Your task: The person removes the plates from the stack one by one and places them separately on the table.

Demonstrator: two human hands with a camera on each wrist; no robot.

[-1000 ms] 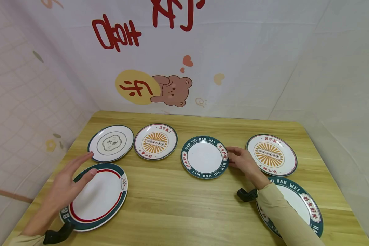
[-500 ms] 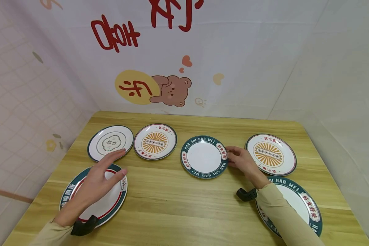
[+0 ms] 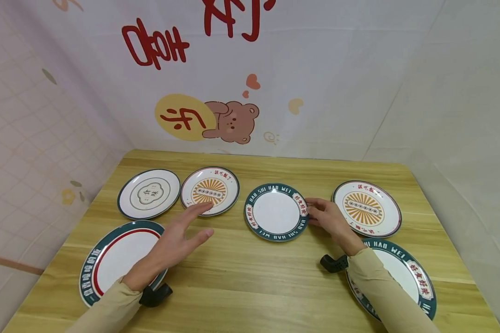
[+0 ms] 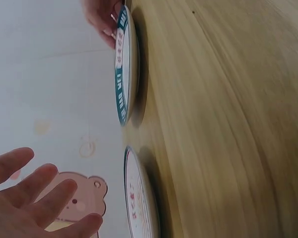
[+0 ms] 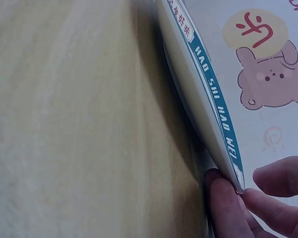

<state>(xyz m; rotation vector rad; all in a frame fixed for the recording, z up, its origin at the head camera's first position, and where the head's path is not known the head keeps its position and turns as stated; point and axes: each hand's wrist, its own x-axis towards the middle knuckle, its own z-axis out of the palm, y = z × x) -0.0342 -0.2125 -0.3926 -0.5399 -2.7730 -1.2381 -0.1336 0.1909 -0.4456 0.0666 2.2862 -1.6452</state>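
A small plate with a green lettered rim (image 3: 277, 212) lies near the middle of the wooden table (image 3: 250, 286). My right hand (image 3: 329, 222) holds its right edge; in the right wrist view, fingers (image 5: 226, 206) sit on both sides of the rim. My left hand (image 3: 175, 243) hovers with fingers spread, touching nothing. It is to the right of a large green plate with a red ring (image 3: 125, 252) and just in front of a sunburst plate (image 3: 210, 185). In the left wrist view, those fingers (image 4: 52, 203) are apart from the plates.
A white plate with a cloud emblem (image 3: 150, 194) is at the back left. Another sunburst plate (image 3: 366, 208) lies at the right, behind a larger green-lettered plate (image 3: 418, 282) partly covered by my right sleeve (image 3: 387, 286). A printed cloth wall (image 3: 325, 69) stands behind the table.
My left hand has moved right, from over the large red-ringed plate to in front of the left sunburst plate. My right hand and the middle plate have stayed in place.
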